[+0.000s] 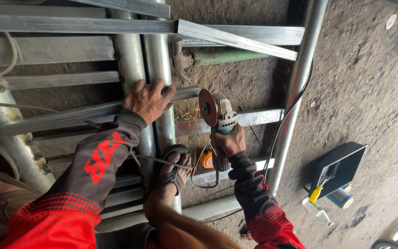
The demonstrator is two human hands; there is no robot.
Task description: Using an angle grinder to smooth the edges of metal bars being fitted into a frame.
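Grey-green handheld angle grinder with a rust-brown round disc [217,121] sits at frame centre, long axis running roughly vertical in the picture: disc end points up, tail and cord point down toward the person. Disc stands on edge, its face turned left, just beside the end of a flat grey steel bar [74,115]; a few yellow sparks show just below the disc. Right hand [229,142] is closed around the grinder body, fingers wrapped. Left hand [148,99] is clamped down over the steel bar, fingers curled across its top, centre-left of frame. The bar's long axis runs from lower left up to the right, slightly tilted, crossing a pair of upright round galvanised steel pipes [158,69]. A sandalled foot [173,168] rests on the frame, lower centre, beside an orange round object [205,159], kind unclear. Another round steel pipe [295,87] runs down the right of centre, with a black cable along it. All lies on a rough brown dirt floor [365,83]. Lower right: dark open rectangular box [337,166], blue-and-white cylinder can [340,197], white tube with yellow tip [315,203].
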